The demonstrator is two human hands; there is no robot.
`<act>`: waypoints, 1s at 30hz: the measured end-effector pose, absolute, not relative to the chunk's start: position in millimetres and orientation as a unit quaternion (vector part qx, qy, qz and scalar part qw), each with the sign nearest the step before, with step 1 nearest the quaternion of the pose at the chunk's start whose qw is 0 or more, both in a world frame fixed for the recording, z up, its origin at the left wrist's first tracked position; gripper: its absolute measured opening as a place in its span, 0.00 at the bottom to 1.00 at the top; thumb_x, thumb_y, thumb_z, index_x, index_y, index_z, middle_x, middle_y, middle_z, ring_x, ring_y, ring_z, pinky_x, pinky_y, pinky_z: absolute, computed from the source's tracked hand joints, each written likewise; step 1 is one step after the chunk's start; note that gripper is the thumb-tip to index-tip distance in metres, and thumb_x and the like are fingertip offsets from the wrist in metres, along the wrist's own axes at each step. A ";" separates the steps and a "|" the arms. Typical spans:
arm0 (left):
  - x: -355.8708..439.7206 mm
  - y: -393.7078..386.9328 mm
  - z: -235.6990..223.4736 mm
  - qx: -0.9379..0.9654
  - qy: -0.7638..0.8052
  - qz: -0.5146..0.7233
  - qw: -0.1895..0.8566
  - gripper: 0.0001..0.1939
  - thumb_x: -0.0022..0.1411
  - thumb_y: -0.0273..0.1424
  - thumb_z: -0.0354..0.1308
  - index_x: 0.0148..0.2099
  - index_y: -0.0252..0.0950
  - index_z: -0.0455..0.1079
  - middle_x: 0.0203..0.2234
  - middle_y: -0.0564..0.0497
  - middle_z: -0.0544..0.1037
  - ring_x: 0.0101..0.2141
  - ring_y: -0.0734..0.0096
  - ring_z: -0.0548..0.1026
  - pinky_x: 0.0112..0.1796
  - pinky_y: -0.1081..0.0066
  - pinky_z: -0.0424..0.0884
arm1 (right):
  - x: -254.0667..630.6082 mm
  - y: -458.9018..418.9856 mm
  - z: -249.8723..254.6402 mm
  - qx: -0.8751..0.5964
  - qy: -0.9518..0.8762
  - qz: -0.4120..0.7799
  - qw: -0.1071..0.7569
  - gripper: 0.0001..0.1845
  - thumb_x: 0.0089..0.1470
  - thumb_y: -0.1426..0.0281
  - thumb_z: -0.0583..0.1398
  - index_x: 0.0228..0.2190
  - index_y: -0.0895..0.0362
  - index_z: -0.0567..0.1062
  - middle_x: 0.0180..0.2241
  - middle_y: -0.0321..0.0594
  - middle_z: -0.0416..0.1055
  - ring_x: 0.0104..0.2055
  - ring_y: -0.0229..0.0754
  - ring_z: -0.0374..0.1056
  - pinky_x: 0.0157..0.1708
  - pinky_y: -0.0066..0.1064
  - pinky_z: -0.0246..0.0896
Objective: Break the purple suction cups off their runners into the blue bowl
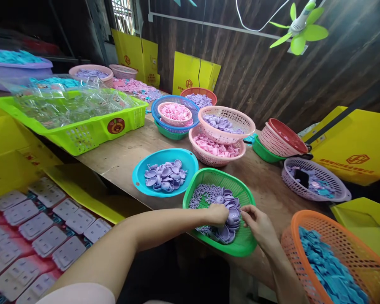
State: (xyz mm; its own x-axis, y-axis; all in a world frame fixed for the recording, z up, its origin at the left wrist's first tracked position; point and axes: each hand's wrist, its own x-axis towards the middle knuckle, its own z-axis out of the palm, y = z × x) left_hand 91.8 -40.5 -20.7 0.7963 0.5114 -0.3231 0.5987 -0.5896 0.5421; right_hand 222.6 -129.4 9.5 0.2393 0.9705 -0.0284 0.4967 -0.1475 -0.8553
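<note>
A green basket (220, 249) at the table's front edge holds small purple round cup-like pieces (233, 216) and a heap of thin purple parts (205, 194). My left hand (218, 214) reaches into it, fingers curled closed among the purple pieces; what they grip is hidden. My right hand (256, 221) is at the basket's right side, thumb and fingertips pinched together beside the stacked round pieces. Whatever is in that pinch is too small to name. Left of the basket, a blue bowl (139, 169) contains more purple cup-like pieces with thin handles or loops.
Behind stand a pink basket (247, 120) of purple parts stacked on a pink basket (196, 147) of pink parts. An orange basket (296, 236) with teal pieces is close on the right. A lime-green crate (91, 137) with clear bags lies left. White parts (68, 249) fill a low box.
</note>
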 end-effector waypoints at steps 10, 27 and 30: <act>32.5 -43.7 0.6 0.768 0.376 0.172 0.488 0.15 0.50 0.24 0.48 0.42 0.33 0.65 0.22 0.53 0.72 0.18 0.76 0.71 0.16 0.81 0.62 | 183.0 -137.3 9.9 -0.647 -0.476 0.396 0.445 0.15 0.49 0.57 0.56 0.30 0.57 0.67 0.23 0.37 0.68 0.20 0.35 0.62 0.14 0.23 0.54; 0.7 -71.5 20.4 0.817 0.463 0.243 0.241 0.11 0.63 0.30 0.40 0.40 0.37 0.64 0.25 0.49 0.75 0.27 0.68 0.74 0.26 0.75 0.62 | 112.0 -120.8 38.4 -0.655 -0.596 0.185 0.426 0.10 0.54 0.64 0.53 0.32 0.55 0.70 0.25 0.33 0.69 0.23 0.33 0.62 0.25 0.23 0.56; 0.1 -71.4 20.4 0.823 0.460 0.239 0.232 0.11 0.63 0.30 0.40 0.39 0.36 0.64 0.25 0.49 0.75 0.26 0.69 0.74 0.26 0.75 0.62 | 108.4 -120.1 41.5 -0.659 -0.600 0.164 0.424 0.10 0.54 0.64 0.53 0.31 0.55 0.70 0.24 0.32 0.69 0.22 0.33 0.62 0.24 0.23 0.55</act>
